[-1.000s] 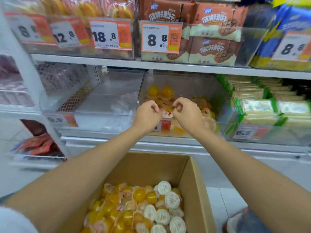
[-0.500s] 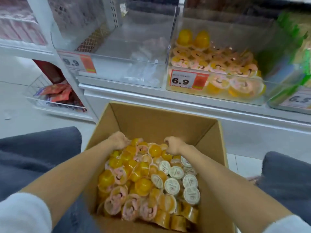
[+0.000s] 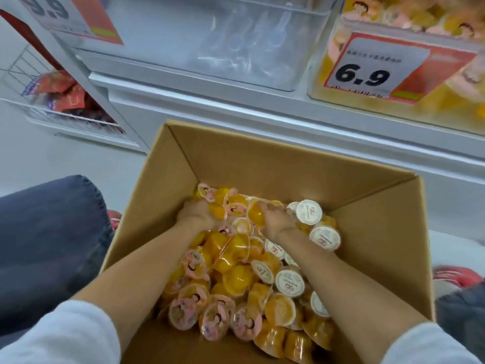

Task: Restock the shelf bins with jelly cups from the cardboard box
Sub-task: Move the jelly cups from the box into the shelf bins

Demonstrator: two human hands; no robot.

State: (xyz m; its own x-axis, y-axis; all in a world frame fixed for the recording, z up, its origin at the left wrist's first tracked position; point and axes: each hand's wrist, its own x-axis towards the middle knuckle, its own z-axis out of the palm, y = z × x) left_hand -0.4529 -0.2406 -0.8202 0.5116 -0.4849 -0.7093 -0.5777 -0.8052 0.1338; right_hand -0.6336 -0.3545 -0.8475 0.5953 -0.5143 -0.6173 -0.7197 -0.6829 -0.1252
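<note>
Head | 2 hands: left hand (image 3: 195,215); right hand (image 3: 275,222); each gripping jelly cups (image 3: 236,279) | 1 cardboard box (image 3: 288,164)

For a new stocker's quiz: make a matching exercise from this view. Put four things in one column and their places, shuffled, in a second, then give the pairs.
Things
1. 6.9 price tag
2. wire basket
3. cardboard box
4. 9.9 price tag

Places
A. top left, on the clear bin
B. below the shelf, with the left hand and right hand inside among jelly cups
C. top right, on the stocked bin
D. low on the left, holding red packets

Pairs: 1-C, 2-D, 3-B, 4-A
</note>
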